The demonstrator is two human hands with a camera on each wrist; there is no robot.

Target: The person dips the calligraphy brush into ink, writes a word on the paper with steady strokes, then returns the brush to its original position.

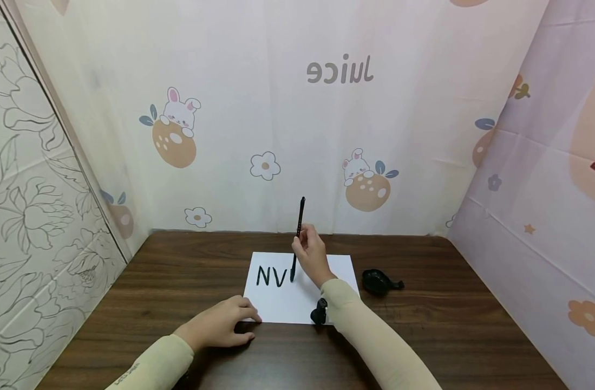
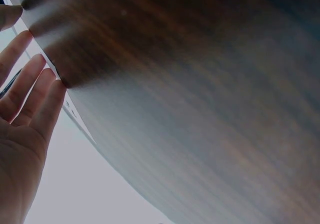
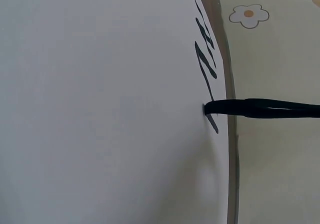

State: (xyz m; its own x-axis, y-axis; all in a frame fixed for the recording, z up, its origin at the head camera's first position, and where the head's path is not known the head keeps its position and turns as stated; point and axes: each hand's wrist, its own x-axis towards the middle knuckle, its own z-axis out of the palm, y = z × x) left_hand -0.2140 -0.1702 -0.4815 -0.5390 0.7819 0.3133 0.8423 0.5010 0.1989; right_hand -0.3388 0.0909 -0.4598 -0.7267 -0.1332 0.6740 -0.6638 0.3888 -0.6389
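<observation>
In the head view a white sheet of paper (image 1: 285,303) lies on the table, bearing black painted letters "NV" (image 1: 271,277) and a dark upright stroke beside them. My right hand (image 1: 312,253) pinches the shaft of a slim black writing brush (image 1: 301,214), held nearly upright. In the right wrist view the wet tip of the brush (image 3: 235,107) touches the paper (image 3: 100,109) on a stroke; the right hand itself is out of that view. My left hand (image 1: 224,323) rests at the paper's lower left corner, its fingers (image 2: 47,104) loosely extended.
Right of the paper sits a small black dish with a short handle (image 1: 377,282). The dark wood table (image 1: 190,271) meets a printed cloth (image 1: 239,206) at the back, with more cloth on both sides. A dark wrist camera (image 1: 319,311) hangs under the right sleeve.
</observation>
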